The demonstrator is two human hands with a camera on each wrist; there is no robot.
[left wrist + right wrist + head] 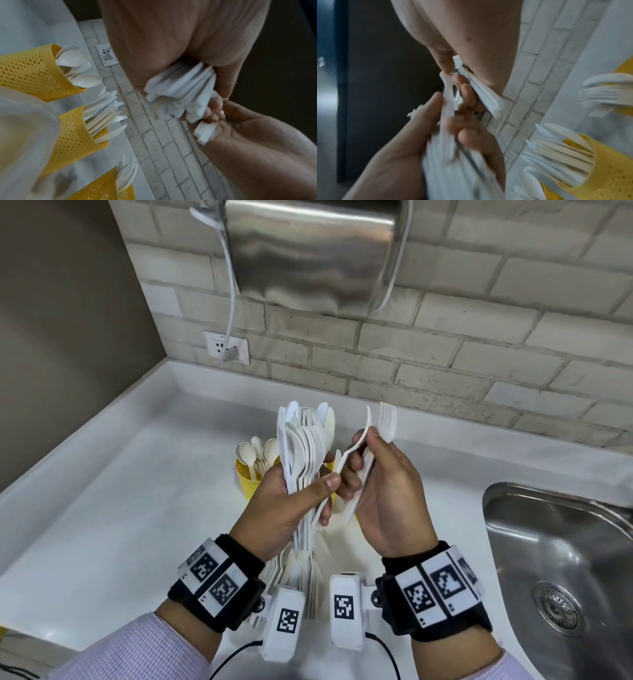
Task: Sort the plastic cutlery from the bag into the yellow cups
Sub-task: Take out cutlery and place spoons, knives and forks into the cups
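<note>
Two hands at work: left hand (294, 501) grips the mixed bundle (303, 440); right hand (380, 487) pinches forks (385, 422), best drawn clear before dropping into the fork cup (102, 189).

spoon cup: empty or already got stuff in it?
Already holding spoons. In the left wrist view the spoon cup has several white spoon bowls sticking out past its rim; the head view shows the same behind the left hand.
</note>
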